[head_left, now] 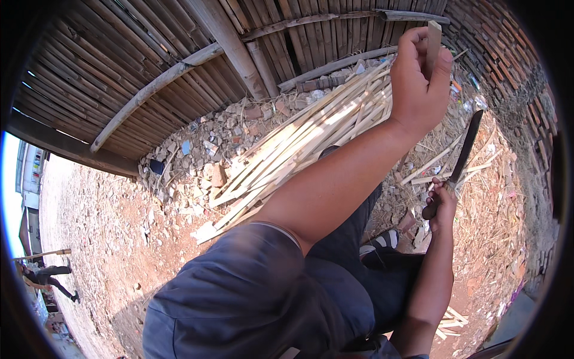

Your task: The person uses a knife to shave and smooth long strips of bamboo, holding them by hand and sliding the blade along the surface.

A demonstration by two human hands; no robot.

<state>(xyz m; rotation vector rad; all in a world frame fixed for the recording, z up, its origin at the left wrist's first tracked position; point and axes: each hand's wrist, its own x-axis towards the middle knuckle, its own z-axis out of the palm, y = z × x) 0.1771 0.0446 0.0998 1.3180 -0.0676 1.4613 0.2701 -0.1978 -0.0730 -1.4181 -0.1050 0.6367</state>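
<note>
My left hand (418, 96) is raised at the upper right, its thumb and fingers closed around a strip of wood or bamboo (433, 51). The strip stands nearly upright, its cut end showing above the fingers, and the rest is hidden by the hand. Lower down, my right hand (443, 206) grips the handle of a machete (468, 143). The dark blade points up and slightly right, apart from the strip. Beyond my left forearm lies a pile of long pale split strips (299, 140), partly covered by that arm.
A slatted bamboo wall (137, 78) with poles closes off the far side, with rubble (233, 125) along its foot. To the right rises a brick wall (502, 60). Short pale pieces (453, 322) lie at lower right. Another person (51, 275) is at the far left.
</note>
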